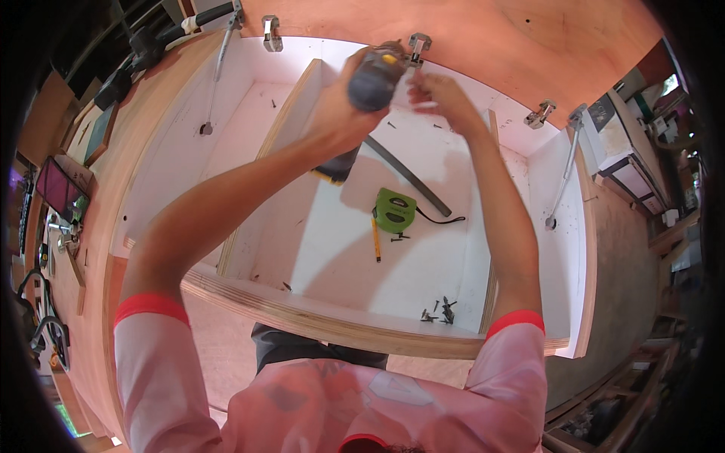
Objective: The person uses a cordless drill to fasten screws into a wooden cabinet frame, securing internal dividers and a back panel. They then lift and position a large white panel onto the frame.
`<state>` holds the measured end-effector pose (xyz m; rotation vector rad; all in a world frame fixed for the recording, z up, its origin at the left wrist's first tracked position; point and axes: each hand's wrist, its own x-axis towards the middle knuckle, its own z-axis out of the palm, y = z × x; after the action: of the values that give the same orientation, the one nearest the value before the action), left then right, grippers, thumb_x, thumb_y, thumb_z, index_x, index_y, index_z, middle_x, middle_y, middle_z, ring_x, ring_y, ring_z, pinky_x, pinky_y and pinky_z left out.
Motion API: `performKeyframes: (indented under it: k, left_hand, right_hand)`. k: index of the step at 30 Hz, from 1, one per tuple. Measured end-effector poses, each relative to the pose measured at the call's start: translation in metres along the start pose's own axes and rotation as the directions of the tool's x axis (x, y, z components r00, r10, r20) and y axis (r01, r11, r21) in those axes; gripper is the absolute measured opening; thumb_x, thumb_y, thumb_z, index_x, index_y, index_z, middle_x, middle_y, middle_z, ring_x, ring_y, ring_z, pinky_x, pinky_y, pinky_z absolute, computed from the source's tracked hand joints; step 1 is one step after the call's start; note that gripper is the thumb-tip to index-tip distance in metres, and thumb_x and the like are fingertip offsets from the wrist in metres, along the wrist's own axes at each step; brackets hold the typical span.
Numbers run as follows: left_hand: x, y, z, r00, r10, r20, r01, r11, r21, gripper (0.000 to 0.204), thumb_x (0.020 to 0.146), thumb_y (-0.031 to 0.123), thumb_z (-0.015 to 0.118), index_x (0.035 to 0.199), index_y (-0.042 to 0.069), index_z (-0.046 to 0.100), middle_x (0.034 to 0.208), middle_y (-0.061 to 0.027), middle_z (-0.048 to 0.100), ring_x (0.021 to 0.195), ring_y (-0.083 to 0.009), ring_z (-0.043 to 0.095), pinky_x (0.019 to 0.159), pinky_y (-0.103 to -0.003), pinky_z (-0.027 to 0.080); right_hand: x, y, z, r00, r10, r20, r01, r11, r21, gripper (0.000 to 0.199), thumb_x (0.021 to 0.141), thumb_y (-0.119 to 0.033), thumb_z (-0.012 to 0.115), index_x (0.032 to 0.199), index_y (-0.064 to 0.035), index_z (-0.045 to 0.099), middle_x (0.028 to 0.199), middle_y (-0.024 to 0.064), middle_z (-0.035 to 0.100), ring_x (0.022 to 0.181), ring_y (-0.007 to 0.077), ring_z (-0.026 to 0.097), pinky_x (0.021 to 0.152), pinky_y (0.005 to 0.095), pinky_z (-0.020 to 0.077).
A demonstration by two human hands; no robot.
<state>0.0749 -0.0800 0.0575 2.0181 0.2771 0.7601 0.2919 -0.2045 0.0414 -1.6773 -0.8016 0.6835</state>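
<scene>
My left hand (337, 113) is wrapped round the grip of a dark cordless drill (373, 81) with a yellow patch. The drill's battery base shows below my wrist, and its front end is up by the middle metal cabinet hinge (420, 45). That hinge joins the white cabinet (317, 253) to the raised wooden door (483, 45). Just right of the drill, my right hand (444, 98) is close under the hinge, its fingers bent and smeared by motion; whether they hold anything small cannot be made out.
Inside the cabinet lie a green tape measure (396, 211), a dark rod (408, 175), a yellow-and-black pencil-like stick (377, 240) and several loose screws (445, 311). Upright dividers (283, 113) split it. Gas struts (559, 177) stand at both sides. A box (630, 155) is at right.
</scene>
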Motion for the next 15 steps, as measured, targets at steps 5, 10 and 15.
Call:
performKeyframes:
  k: [5, 10, 15]
  left_hand:
    - [-0.037, -0.002, -0.023, 1.0, -0.002, -0.029, 0.001, 0.998, -0.056, 0.078, 0.084, 0.014, 0.075, 0.153, 0.012, 0.038, 0.133, -0.0164, 0.063, 0.119, -0.0293, 0.064, 0.101, -0.04, 0.05]
    - [-0.066, -0.013, -0.034, 0.998, 0.065, 0.001, -0.065, 0.998, 0.025, 0.077, 0.085, 0.013, 0.077, 0.152, 0.012, 0.039, 0.135, -0.014, 0.061, 0.125, -0.028, 0.061, 0.106, -0.037, 0.047]
    - [-0.068, -0.029, -0.03, 0.986, 0.161, 0.032, -0.162, 0.986, 0.031, 0.075, 0.087, 0.014, 0.077, 0.152, 0.013, 0.04, 0.136, -0.0136, 0.062, 0.126, -0.0289, 0.06, 0.106, -0.038, 0.047]
  right_hand:
    - [0.018, 0.097, 0.034, 0.984, -0.148, -0.104, 0.009, 0.613, -0.79, 0.039, 0.094, -0.038, 0.069, 0.108, -0.0024, 0.069, 0.103, 0.0249, 0.071, 0.103, 0.0367, 0.07, 0.091, 0.0468, 0.0547]
    - [0.029, 0.124, 0.044, 0.988, -0.145, -0.045, 0.052, 0.6, -0.798, 0.033, 0.098, -0.032, 0.064, 0.115, -0.0042, 0.062, 0.101, 0.0239, 0.067, 0.1, 0.037, 0.068, 0.09, 0.0488, 0.0542]
    - [0.023, 0.092, 0.028, 0.982, 0.006, -0.19, -0.031, 0.991, -0.133, 0.023, 0.1, -0.015, 0.065, 0.111, 0.0042, 0.059, 0.098, 0.0141, 0.066, 0.093, 0.0183, 0.066, 0.081, 0.0341, 0.062]
